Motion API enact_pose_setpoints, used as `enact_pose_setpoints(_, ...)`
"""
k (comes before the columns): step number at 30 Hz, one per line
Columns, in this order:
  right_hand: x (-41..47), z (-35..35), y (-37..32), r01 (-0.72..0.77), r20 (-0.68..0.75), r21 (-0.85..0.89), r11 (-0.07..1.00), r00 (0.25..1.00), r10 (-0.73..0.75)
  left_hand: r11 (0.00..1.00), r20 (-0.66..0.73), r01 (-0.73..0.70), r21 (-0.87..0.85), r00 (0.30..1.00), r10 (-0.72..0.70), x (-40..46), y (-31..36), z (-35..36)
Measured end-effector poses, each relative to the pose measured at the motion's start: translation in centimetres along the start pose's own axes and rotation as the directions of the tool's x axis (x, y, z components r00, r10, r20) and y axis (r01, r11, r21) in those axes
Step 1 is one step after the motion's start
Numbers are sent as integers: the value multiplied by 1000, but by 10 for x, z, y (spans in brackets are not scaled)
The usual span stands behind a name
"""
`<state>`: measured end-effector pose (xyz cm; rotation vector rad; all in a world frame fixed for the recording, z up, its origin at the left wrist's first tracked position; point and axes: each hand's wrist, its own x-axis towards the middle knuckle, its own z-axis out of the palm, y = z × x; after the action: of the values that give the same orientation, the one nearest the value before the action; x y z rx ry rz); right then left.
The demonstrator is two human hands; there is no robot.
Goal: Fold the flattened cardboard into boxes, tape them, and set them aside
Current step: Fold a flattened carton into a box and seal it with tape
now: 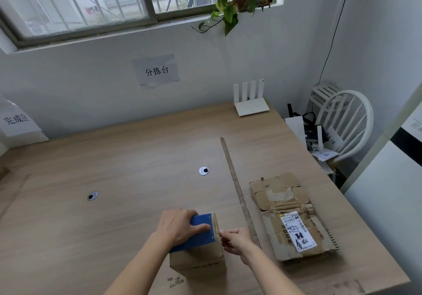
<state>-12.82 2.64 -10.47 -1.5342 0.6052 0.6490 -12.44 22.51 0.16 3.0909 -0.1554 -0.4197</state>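
Folded box: small cardboard box [198,263] stands on the bench [114,169] at the near edge, directly below the viewer, between the two forearms.
Tape dispenser: blue dispenser [201,230] sits on top of the box, its blade end facing right.
Left hand: left hand [177,225] lies over the dispenser, grip curled round its blue body, thumb along the near face.
Right hand: right hand [236,241] is just beside the dispenser's blade end; grip pinched together, thumb against fingertips, on what looks like the clear tape end, though the tape itself is too faint to confirm.
Flattened cardboard: stack of flat cardboard [294,217] lies on the right part of the bench, well apart from the box, a white shipping label [298,232] on its near piece.
Divider: long thin worn strip [239,192] lies on the bench between the box and the flat stack.
Bench surface: two round cable holes, one left [92,196], one centre [203,170].
Far edge: white router [251,99] stands against the wall.
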Motion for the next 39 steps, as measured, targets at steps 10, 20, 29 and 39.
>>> enact_pose_setpoints(10, -8, 11, -1, 176, -154, -141, 974, 968, -197, 999, -19, -15, -37, 1000, 15, 0, -1, 1)
enact_pose_setpoints(20, -9, 22, -12, 191, -103, -460, 867, 959, -266, 999, -13, -36, 36, 999, 37, 0, -2, 0)
enact_pose_setpoints(29, -9, 33, -16, 135, -149, -547, 826, 956, -254, 999, -34, -5, 50, 999, 6, -13, -25, 0)
enact_pose_setpoints(39, -19, 25, -23, 107, -202, -640, 761, 932, -301, 984, 70, 64, 167, 995, -77, -39, -86, 4)
